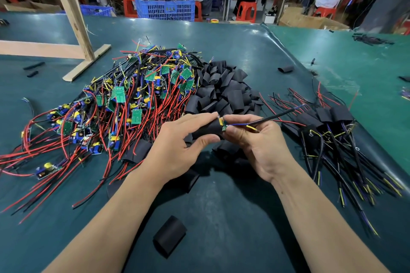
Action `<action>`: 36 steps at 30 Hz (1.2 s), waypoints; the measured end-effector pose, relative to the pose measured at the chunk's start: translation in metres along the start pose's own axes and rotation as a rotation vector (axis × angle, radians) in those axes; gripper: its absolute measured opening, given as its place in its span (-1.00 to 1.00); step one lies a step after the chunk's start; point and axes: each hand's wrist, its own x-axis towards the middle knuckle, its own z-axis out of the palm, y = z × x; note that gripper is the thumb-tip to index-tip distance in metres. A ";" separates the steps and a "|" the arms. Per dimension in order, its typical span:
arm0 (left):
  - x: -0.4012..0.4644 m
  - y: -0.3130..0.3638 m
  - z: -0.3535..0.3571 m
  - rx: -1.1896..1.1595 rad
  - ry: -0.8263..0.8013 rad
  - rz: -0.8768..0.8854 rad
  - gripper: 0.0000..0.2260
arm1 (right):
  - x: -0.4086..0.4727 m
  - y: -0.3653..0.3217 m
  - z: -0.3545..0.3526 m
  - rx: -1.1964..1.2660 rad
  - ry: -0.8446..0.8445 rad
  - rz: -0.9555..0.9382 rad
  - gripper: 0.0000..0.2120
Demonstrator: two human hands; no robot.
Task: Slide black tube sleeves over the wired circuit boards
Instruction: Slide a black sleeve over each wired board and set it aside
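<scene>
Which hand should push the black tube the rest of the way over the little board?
Probably the left hand. It already grips the black tube sleeve, while the right hand pinches the circuit board end and its wires, steadying them.

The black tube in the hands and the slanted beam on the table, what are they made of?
The black tube sleeve looks like thin matte plastic or rubber: loose ones in the pile lie squashed flat, so it seems soft. The slanted beam looks like bare, unpainted wood, pale tan with a faint grain.
</scene>
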 end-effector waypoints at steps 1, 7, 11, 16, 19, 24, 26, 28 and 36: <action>0.000 0.000 -0.001 0.010 -0.003 0.008 -0.62 | -0.001 0.000 0.002 0.001 -0.006 0.002 -0.81; 0.000 -0.002 0.001 0.046 0.002 0.071 -0.62 | -0.002 0.000 0.005 -0.068 -0.008 -0.025 -0.78; 0.000 -0.003 0.001 0.059 -0.001 0.056 -0.62 | -0.002 -0.001 0.004 -0.147 -0.013 -0.029 -0.78; 0.003 -0.003 -0.003 0.077 0.085 -0.066 -0.60 | -0.001 -0.003 0.002 -0.031 -0.012 -0.037 -0.89; 0.002 -0.001 -0.005 0.098 0.104 -0.081 -0.59 | 0.000 -0.002 0.002 -0.028 0.029 -0.029 -0.87; 0.002 0.001 -0.005 0.090 0.126 -0.030 -0.60 | -0.002 -0.003 0.002 -0.060 0.027 -0.014 -0.85; 0.002 0.002 -0.005 0.093 0.110 -0.029 -0.59 | -0.003 -0.003 0.004 -0.074 0.010 -0.012 -0.88; 0.002 0.002 -0.004 0.098 0.097 -0.025 -0.58 | -0.003 -0.002 0.006 -0.092 0.006 -0.011 -0.90; 0.002 0.002 -0.010 0.096 0.084 -0.047 -0.46 | -0.002 -0.001 0.005 -0.012 0.004 -0.005 -0.82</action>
